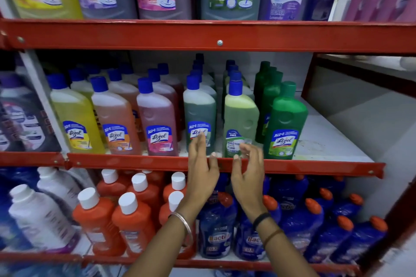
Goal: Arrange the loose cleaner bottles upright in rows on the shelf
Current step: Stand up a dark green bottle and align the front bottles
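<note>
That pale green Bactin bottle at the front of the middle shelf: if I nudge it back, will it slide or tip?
The pale green Bactin bottle looks nearly full, so probably heavy and steady at its base. It is tall and narrow, so a push near the cap may tip it; push low. The smooth plastic should slide on the white shelf.

Both hands raised at the middle shelf (315, 167) front edge, empty, fingers spread. Left hand (201, 168) fingertips over the label of the dark green bottle (199, 117); contact unclear. Right hand (247, 173) in front of the pale green bottle (240, 119), fingers blurred over its label. Bright green bottle (286, 123) just right of the right hand, upright. Pink bottle (157, 119), orange bottle (114, 117), yellow bottle (74, 114) left of the left hand, upright in rows. Bare shelf board further right.
</note>
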A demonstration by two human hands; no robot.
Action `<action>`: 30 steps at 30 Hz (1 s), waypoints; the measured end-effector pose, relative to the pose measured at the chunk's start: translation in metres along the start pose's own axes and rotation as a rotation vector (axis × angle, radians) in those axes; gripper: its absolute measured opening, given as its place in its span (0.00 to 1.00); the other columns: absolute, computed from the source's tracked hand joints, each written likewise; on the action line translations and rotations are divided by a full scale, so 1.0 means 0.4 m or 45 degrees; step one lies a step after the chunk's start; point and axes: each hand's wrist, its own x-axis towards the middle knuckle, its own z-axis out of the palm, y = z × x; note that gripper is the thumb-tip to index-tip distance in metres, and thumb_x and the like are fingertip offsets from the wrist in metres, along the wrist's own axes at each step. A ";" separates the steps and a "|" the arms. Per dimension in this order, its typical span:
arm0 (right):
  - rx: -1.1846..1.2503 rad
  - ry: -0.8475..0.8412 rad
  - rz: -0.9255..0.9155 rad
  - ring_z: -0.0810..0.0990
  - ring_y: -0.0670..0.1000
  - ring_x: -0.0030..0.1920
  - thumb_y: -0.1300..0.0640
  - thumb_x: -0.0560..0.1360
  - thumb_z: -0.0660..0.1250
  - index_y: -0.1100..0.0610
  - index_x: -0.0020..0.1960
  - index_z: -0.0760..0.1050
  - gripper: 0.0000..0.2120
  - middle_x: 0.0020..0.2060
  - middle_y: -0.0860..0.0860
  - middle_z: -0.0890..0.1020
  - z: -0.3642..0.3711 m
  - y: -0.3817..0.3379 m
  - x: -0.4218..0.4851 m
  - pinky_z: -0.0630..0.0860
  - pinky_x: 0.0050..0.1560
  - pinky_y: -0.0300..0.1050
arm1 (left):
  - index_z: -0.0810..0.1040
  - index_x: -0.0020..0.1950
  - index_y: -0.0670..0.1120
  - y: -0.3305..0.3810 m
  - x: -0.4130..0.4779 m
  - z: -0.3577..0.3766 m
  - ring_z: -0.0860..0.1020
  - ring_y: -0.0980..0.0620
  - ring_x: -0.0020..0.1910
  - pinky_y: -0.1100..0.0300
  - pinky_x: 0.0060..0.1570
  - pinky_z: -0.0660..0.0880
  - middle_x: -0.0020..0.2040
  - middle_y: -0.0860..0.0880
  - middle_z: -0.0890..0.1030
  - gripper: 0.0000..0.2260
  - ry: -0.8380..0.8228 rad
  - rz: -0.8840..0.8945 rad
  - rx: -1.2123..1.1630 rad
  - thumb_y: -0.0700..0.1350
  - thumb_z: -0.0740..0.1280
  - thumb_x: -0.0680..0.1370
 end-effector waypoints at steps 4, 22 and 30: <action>-0.009 -0.458 0.073 0.61 0.51 0.73 0.70 0.73 0.55 0.61 0.73 0.58 0.29 0.73 0.56 0.63 0.093 -0.035 0.010 0.56 0.73 0.41 | 0.43 0.75 0.41 -0.024 0.062 -0.052 0.50 0.45 0.76 0.52 0.75 0.52 0.76 0.40 0.49 0.37 -0.098 -0.091 -0.013 0.28 0.57 0.70; -0.211 -0.610 0.305 0.78 0.53 0.56 0.70 0.71 0.54 0.56 0.75 0.53 0.34 0.58 0.55 0.78 0.150 -0.012 0.082 0.75 0.58 0.43 | 0.38 0.75 0.45 -0.079 0.074 -0.114 0.69 0.40 0.65 0.50 0.60 0.72 0.72 0.40 0.61 0.43 -0.360 -0.150 0.298 0.28 0.60 0.69; -0.272 -0.711 0.351 0.77 0.57 0.58 0.71 0.71 0.54 0.59 0.76 0.50 0.35 0.60 0.60 0.78 0.119 -0.058 0.075 0.75 0.61 0.50 | 0.37 0.75 0.45 -0.056 0.046 -0.130 0.65 0.37 0.66 0.46 0.67 0.66 0.69 0.39 0.65 0.43 -0.374 -0.209 0.374 0.31 0.61 0.69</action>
